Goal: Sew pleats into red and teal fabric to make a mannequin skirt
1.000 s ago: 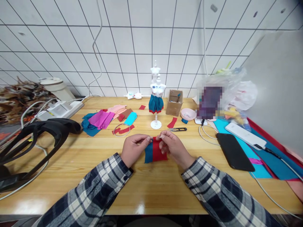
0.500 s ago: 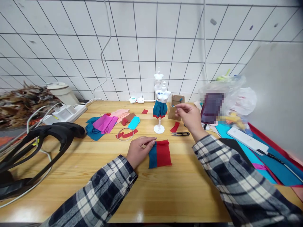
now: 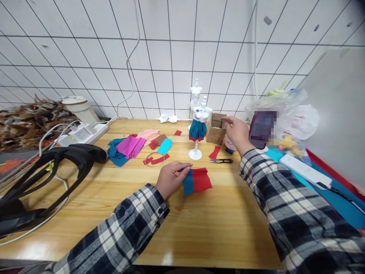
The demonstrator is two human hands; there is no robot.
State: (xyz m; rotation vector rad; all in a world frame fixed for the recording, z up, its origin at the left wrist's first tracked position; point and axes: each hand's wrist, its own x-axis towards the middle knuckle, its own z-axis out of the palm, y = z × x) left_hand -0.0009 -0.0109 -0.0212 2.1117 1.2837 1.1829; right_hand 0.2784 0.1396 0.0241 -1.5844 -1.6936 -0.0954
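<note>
We see that the right hand [image 3: 237,133] has left the pleated blue-and-red cloth [image 3: 202,180] and is now at the cardboard box [image 3: 216,135], its fingers nearly closed; we cannot tell if they hold something. The left hand [image 3: 171,179] keeps a narrow pinch on the cloth's far left corner, so we judge the folds are secured only there. The cloth lies on the wooden table [image 3: 176,228], pleated edge pointing away from us, folds running left to right; it looks almost square, so its long axis is unclear
</note>
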